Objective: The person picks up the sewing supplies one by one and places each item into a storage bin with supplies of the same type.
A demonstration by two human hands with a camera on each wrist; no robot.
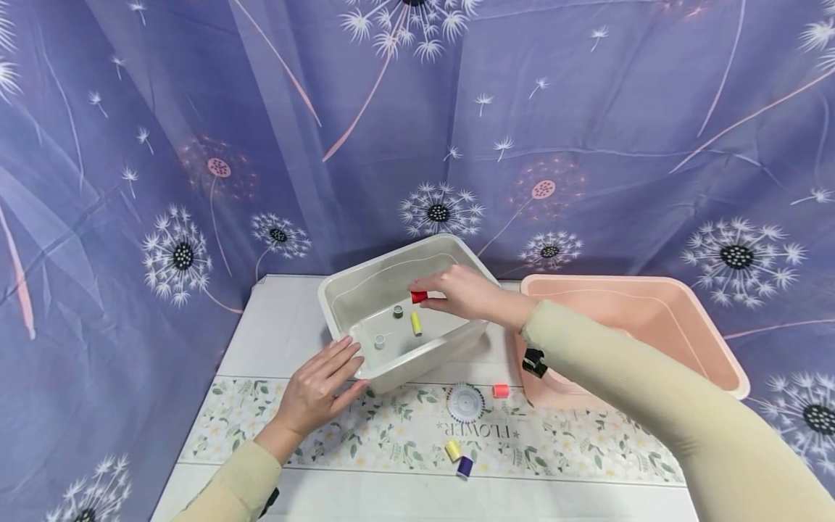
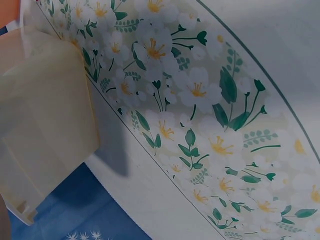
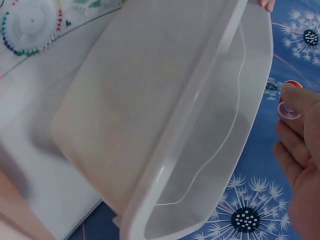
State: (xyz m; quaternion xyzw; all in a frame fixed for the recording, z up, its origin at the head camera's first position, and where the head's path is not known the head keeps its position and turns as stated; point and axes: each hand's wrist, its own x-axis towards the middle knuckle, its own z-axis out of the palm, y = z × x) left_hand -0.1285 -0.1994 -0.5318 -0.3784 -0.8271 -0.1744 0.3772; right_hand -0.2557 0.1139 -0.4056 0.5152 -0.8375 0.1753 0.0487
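Observation:
My right hand (image 1: 459, 293) pinches a red thread spool (image 1: 419, 296) between thumb and fingers, above the inside of the grey bin (image 1: 407, 366). In the right wrist view the held spool (image 3: 289, 107) shows its clear round end. On the bin's floor are a yellow spool (image 1: 416, 324), a dark grey-green spool (image 1: 398, 312) and a whitish spool (image 1: 380, 341). My left hand (image 1: 321, 384) rests on the bin's near-left rim, fingers extended over the edge. The left wrist view catches the bin's outer wall (image 2: 45, 120).
A pink bin (image 1: 711, 326) stands to the right, partly behind my right arm. On the table (image 1: 365, 496), in front of the bins, lie a round pin wheel (image 1: 465, 403), a coral spool (image 1: 500, 391), a yellow spool (image 1: 453, 450) and a purple spool (image 1: 464, 467). A dandelion-print curtain (image 1: 365, 181) hangs behind.

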